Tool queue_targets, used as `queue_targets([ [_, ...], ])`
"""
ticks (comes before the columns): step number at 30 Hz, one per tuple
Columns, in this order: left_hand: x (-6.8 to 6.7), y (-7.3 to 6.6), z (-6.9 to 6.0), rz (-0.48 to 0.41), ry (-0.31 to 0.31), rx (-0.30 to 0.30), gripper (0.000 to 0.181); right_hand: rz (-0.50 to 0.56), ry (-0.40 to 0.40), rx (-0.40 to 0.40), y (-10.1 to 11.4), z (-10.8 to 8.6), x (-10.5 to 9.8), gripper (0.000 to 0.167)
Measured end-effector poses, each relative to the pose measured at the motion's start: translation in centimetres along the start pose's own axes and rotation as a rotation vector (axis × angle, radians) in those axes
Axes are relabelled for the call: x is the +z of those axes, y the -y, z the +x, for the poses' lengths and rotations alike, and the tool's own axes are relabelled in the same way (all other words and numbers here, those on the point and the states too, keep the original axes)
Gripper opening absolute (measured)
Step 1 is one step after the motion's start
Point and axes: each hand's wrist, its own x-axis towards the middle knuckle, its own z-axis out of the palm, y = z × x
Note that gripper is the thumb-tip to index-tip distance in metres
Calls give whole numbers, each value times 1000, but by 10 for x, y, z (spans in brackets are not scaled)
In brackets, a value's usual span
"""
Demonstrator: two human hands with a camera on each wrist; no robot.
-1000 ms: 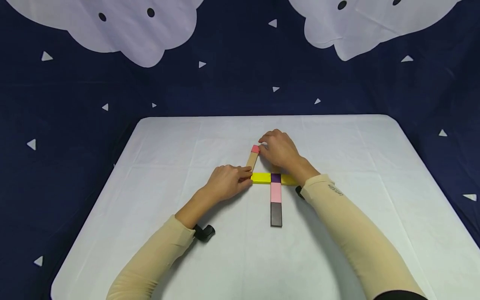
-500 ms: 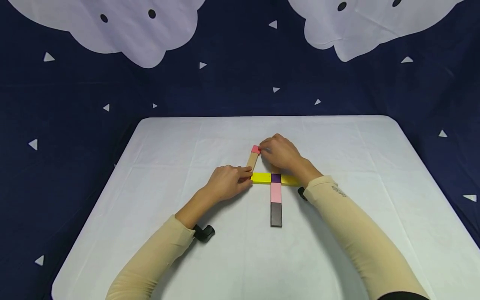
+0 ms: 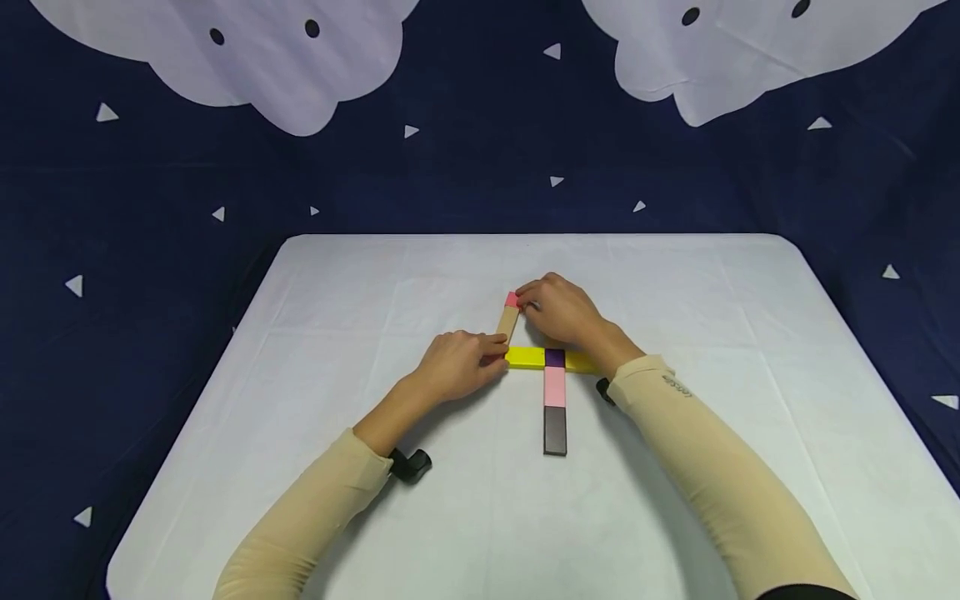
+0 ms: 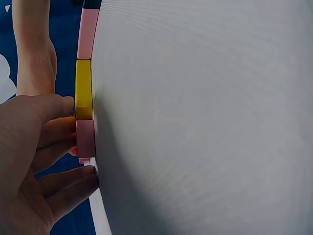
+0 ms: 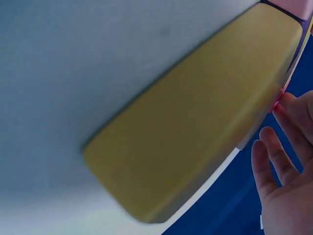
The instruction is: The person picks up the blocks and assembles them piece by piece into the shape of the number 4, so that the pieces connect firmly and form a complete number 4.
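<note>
In the head view, my left hand [image 3: 459, 365] lies at the left end of a yellow block [image 3: 526, 357]. Its thumb and fingers [image 4: 63, 139] touch around the end of the row, by a pink block [image 4: 85, 138] in the left wrist view; the pink block's near side shows uncovered. A tan block [image 3: 507, 322] slants away from there, with a small red block [image 3: 512, 298] at its far end. My right hand [image 3: 561, 310] pinches the red block's right edge between thumb and index finger. Its other fingers [image 5: 274, 154] stay loose in the right wrist view.
A purple block [image 3: 554, 357] sits mid-row, with a pink block [image 3: 554, 386] and a dark grey block [image 3: 555, 430] lined up toward the near side. Another yellow block [image 3: 581, 362] lies under my right forearm. White cloth covers the table [image 3: 360, 292]; a dark blue curtain [image 3: 480, 167] hangs behind.
My right hand has come down and slightly closer, its fingertips now on the red block. The left hand stays in place; the view has shifted slightly.
</note>
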Motion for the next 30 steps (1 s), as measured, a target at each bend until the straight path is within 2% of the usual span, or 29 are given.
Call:
queue_targets([
  [18,-5,2,2,7,12,8,32,23,-43,-15,-1,-5,-1,30],
  [25,-5,1,6,-9,-10,45,12,23,-43,-21,-3,-11,1,32],
  [30,-4,1,7,-3,-9,26,23,1,-87,21,-3,-16,0,35],
])
